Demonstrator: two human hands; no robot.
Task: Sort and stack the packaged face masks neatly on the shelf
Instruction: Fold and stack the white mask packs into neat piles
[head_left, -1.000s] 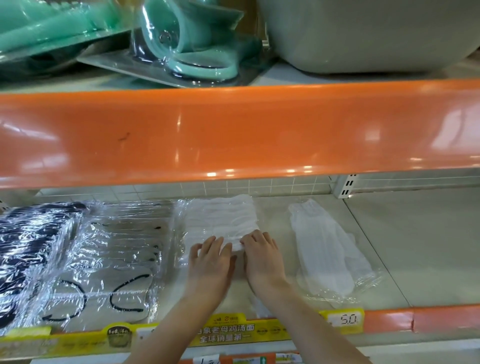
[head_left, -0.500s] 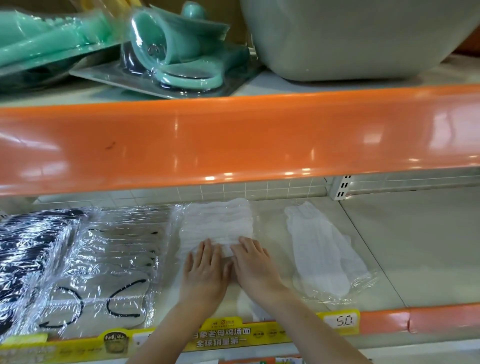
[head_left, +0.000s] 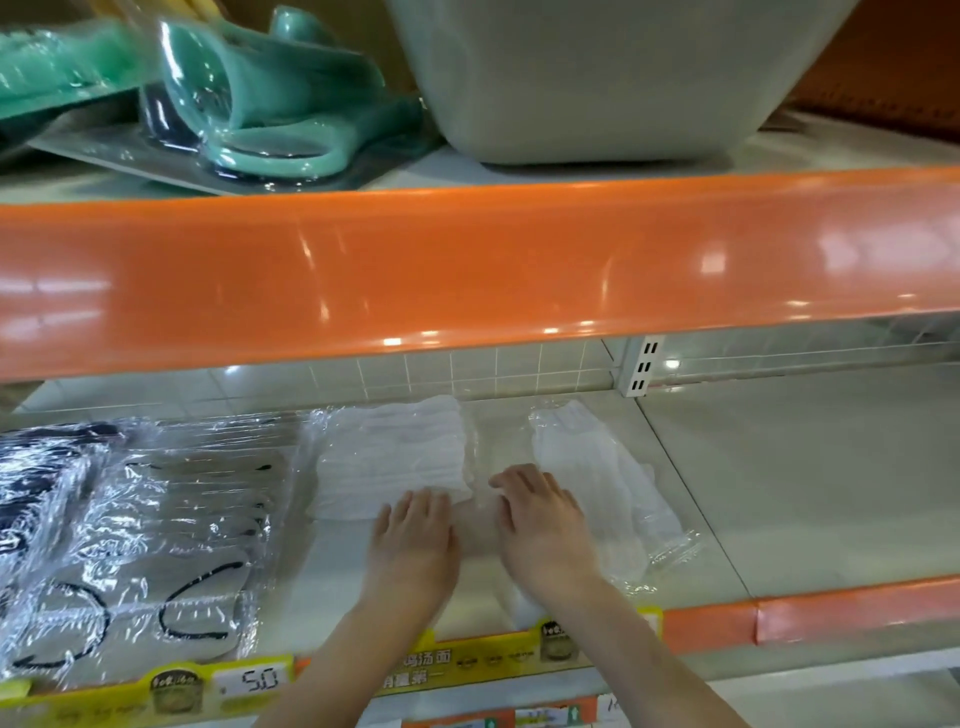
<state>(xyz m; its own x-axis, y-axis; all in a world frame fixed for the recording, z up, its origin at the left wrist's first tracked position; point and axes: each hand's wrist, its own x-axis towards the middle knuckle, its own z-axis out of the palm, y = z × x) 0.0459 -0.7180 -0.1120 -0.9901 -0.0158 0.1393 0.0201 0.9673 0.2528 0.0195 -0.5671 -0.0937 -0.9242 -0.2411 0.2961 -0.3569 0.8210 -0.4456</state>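
A pack of white face masks (head_left: 395, 457) in clear wrap lies flat in the middle of the lower shelf (head_left: 779, 493). My left hand (head_left: 413, 540) rests flat on its near edge, fingers straight. My right hand (head_left: 540, 530) lies flat a little to the right, on clear wrap between this pack and a second white mask pack (head_left: 597, 467), which lies askew. Further left is a stack of clear-wrapped masks with black ear loops (head_left: 171, 545), and black masks in wrap (head_left: 36, 493) sit at the far left edge.
The orange front lip of the upper shelf (head_left: 467, 270) overhangs the work area. Above it sit teal packaged items (head_left: 249, 114) and a large grey tub (head_left: 597, 78). Yellow price strips (head_left: 249, 680) line the lower shelf's front edge. Bare shelf stretches to the right.
My hands have spread apart: the right hand slid right toward the askew pack, the left stays on the middle pack's near edge. The camera view has shifted slightly.
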